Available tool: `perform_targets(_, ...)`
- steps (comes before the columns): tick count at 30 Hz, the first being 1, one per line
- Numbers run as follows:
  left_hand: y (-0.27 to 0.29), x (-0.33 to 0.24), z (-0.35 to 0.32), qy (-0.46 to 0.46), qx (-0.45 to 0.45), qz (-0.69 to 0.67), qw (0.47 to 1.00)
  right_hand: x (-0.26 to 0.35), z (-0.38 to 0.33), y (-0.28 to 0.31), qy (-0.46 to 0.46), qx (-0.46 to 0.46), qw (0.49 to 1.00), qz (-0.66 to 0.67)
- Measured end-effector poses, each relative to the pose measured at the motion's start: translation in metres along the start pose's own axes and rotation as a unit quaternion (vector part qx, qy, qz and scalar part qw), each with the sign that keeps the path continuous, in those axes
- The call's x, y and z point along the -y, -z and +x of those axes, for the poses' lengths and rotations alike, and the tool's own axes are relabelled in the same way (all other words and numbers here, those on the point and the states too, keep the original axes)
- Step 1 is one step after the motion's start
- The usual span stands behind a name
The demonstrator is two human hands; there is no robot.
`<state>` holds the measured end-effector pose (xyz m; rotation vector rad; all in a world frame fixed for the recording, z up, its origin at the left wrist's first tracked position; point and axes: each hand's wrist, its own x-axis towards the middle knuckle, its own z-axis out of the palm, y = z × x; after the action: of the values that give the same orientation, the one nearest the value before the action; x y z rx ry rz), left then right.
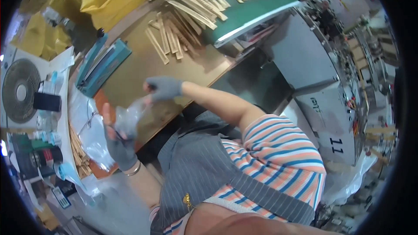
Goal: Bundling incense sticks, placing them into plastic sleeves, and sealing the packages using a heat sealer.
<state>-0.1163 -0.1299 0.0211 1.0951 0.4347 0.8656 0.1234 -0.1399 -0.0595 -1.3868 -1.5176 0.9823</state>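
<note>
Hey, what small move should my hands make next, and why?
Probably spread the clear plastic out a little: it looks crumpled between your left hand and your right hand, which seems to pinch its end.

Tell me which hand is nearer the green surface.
Right. In the picture, the right hand is below-left of the green surface; the left hand is farther down-left.

I work in a workshop: a green conveyor [250,15] bears wooden strips [191,13] beside my worktable [139,56], near a grey machine cabinet [300,52].
</note>
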Motion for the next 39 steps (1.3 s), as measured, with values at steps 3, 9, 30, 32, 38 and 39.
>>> perform_targets(3, 0.021, -0.001, 0.017, -0.135, -0.148, -0.046, 0.979, -0.019, 0.003, 0.013, -0.006, 0.042, 0.998, -0.038)
perform_targets(9, 0.072, 0.075, 0.049, -0.045, -0.202, 0.526, 0.825, 0.006, 0.135, 0.135, 0.037, -0.202, 0.857, -0.472)
perform_targets(30, 0.060, 0.152, 0.131, -0.084, -0.187, 0.602, 0.771, -0.083, 0.158, 0.167, -0.126, -0.252, 0.839, -0.465)
perform_targets(32, 0.058, 0.161, 0.146, -0.101, -0.186, 0.610, 0.764, -0.089, 0.122, 0.152, -0.255, -0.274, 0.818, -0.436)
perform_targets(38, 0.037, 0.176, 0.194, -0.151, -0.110, 0.575, 0.797, -0.089, 0.111, 0.136, -0.246, -0.202, 0.936, -0.152)
perform_targets(39, 0.036, 0.179, 0.198, -0.155, -0.107, 0.576, 0.796, -0.096, 0.112, 0.143, -0.242, -0.175, 0.948, -0.108)
